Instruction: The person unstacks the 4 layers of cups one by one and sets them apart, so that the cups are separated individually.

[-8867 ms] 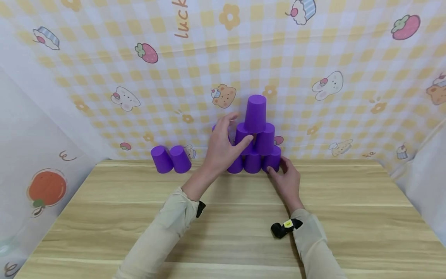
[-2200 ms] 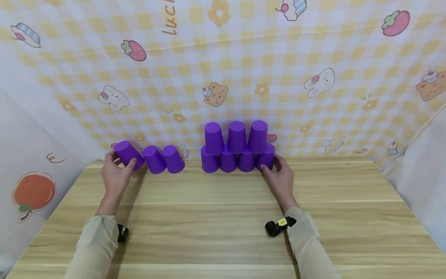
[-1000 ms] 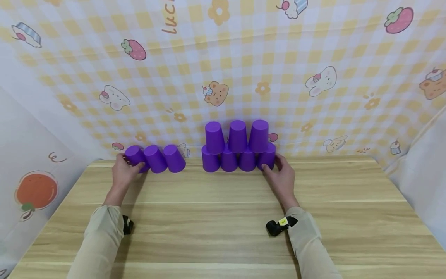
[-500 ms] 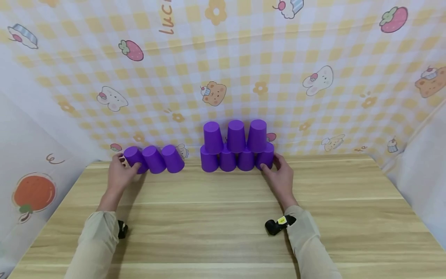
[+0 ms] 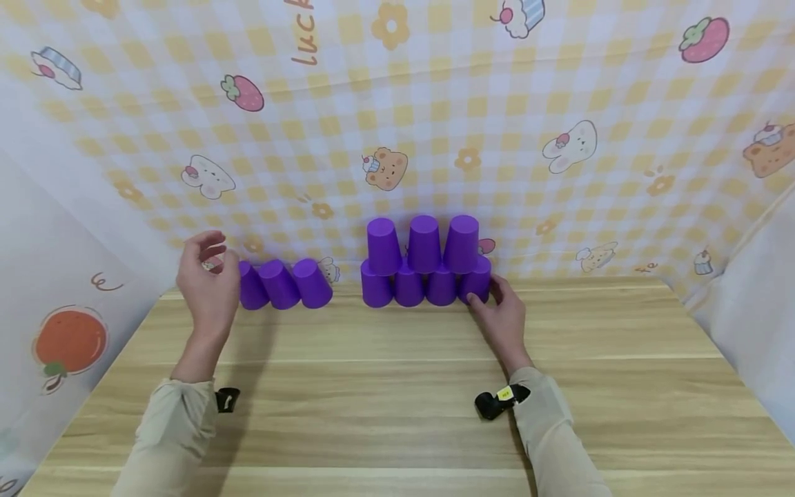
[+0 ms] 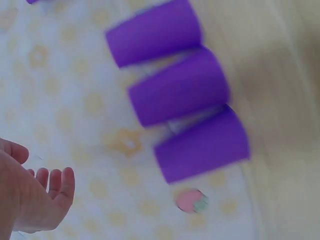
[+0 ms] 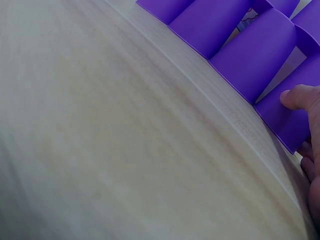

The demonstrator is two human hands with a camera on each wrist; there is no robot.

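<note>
Right end cup [image 5: 477, 281]: purple, at the right end of the stack's lower tier, mouth down on the table [image 5: 373, 407]. Right hand [image 5: 502, 319] grips it, thumb on the near face, other fingers round the outer side. Stack: 4 lower cups [image 5: 408, 287] side by side; 3 upper cups [image 5: 424, 243], each bridging 2 below.

Handling (judgement): the grip should brace only. A hard inward squeeze could bow the lower tier; an outward pull could open a gap beneath the upper cups. Left hand best clears the loose cups before any sideways travel, lest the knuckles knock them.

Loose cups [image 5: 281, 284]: 3, inverted, in a close row left of the stack, well apart from it. Left hand [image 5: 208, 283] is raised beside this row, fingers loosely bent, holding nothing.

Contents: all 10 cups show bases or sides only; cannot tell what, if anything, is under them. Behind: checked cloth [image 5: 435, 96].
</note>
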